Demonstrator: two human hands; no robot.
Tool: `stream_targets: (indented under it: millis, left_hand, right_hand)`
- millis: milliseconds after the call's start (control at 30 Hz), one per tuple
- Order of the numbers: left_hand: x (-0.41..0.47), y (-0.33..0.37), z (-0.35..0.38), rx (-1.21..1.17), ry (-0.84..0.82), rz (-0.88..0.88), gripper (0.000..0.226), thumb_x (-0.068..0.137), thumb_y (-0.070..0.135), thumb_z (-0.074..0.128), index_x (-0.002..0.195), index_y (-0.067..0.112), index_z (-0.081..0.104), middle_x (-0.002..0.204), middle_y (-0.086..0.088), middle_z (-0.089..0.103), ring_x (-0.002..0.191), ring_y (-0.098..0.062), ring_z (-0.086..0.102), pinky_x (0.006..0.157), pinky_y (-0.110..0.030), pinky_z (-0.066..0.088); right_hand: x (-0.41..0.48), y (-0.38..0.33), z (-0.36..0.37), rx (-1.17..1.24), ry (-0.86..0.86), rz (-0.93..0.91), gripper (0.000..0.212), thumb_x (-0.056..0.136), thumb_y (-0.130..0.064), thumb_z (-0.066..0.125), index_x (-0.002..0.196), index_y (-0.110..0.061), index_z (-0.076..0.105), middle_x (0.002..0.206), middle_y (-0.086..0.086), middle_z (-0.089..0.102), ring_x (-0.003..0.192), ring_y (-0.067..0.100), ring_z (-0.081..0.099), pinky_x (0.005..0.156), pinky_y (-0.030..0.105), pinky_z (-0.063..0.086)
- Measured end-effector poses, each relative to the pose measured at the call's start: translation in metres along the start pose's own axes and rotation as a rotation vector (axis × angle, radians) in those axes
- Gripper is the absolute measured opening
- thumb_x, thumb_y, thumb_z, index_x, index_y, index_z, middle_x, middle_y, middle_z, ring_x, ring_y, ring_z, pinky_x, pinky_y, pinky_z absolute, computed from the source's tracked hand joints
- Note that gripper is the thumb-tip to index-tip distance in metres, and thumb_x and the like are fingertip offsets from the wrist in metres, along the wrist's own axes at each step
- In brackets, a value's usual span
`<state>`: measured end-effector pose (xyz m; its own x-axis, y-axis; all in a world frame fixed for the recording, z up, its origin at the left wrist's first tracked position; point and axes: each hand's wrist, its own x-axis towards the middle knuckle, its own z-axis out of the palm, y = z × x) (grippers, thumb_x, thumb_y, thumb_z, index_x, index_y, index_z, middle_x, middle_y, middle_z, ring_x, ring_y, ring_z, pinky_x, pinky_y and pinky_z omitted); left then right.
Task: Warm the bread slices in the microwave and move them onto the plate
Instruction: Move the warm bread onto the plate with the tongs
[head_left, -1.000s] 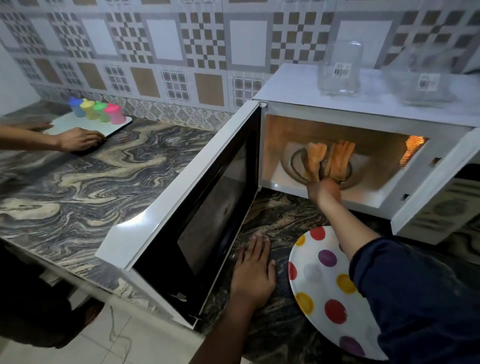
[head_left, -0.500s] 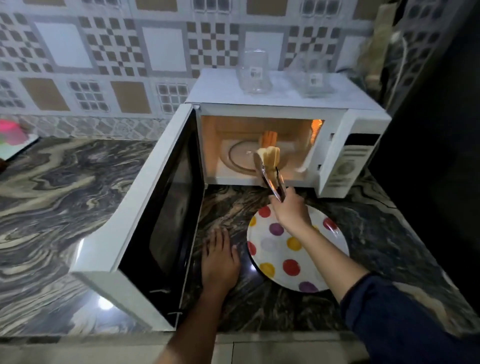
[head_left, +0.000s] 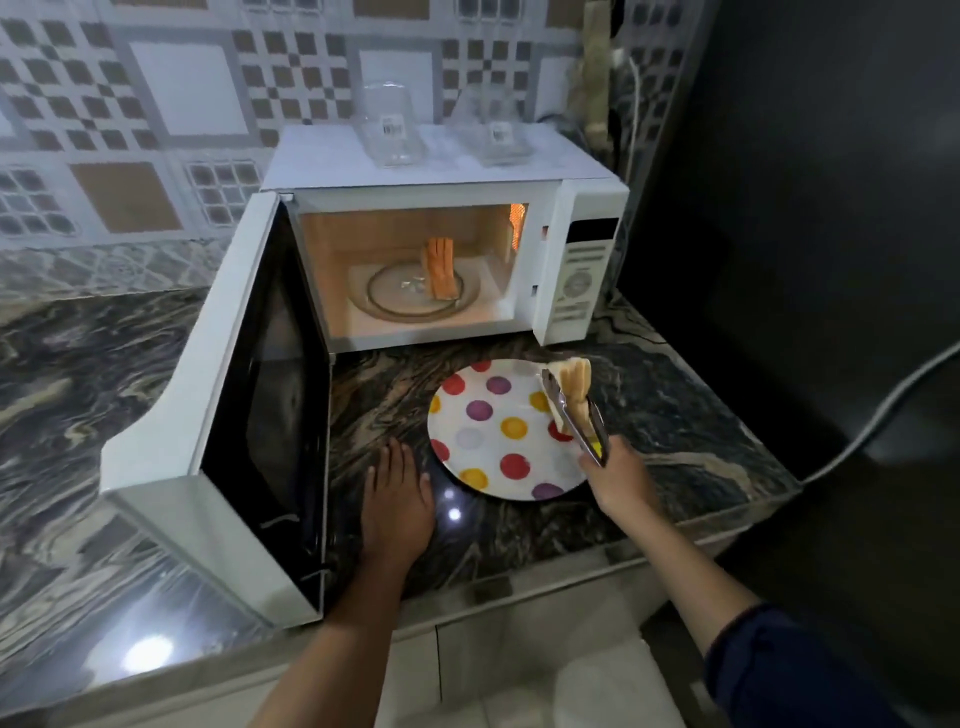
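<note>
Tongs (head_left: 574, 415) in my right hand (head_left: 618, 475), fingers curled round the handles, pinching bread slices (head_left: 574, 382) over the right edge of the dotted plate (head_left: 498, 431), center-right of frame. Other slices (head_left: 440, 267) stand on edge inside the open microwave (head_left: 582, 270) up top. Left hand (head_left: 397, 499) lies flat, fingers straight, on the counter (head_left: 675, 405) just left of the plate.
</note>
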<state>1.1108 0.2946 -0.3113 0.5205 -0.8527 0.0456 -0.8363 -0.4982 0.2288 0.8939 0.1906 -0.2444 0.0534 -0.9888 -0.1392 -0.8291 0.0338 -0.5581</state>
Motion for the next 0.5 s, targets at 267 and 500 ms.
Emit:
stream_targets:
  millis: [267,500]
  left_hand:
    - [-0.010,0.002,-0.002,-0.034,-0.027,-0.004,0.055,0.100,0.030,0.020,0.149,0.004,0.010,0.158,-0.010,0.008,0.147,-0.020,0.004,0.118,-0.033,0.001]
    - [-0.011,0.002,-0.002,-0.048,-0.016,0.002,0.056,0.100,0.032,0.018,0.148,0.004,0.011,0.158,-0.009,0.010,0.147,-0.019,0.005,0.118,-0.032,0.001]
  right_hand:
    - [0.007,0.020,-0.004,-0.128,-0.049,-0.014,0.038,0.093,-0.040,0.050,0.112,-0.008,0.048,0.108,0.016,0.061,0.094,0.035,0.060,0.066,0.034,0.042]
    - [0.016,0.021,-0.015,-0.164,-0.062,-0.077,0.039,0.092,-0.038,0.051,0.118,-0.010,0.047,0.116,0.017,0.061,0.103,0.036,0.059,0.075,0.036,0.046]
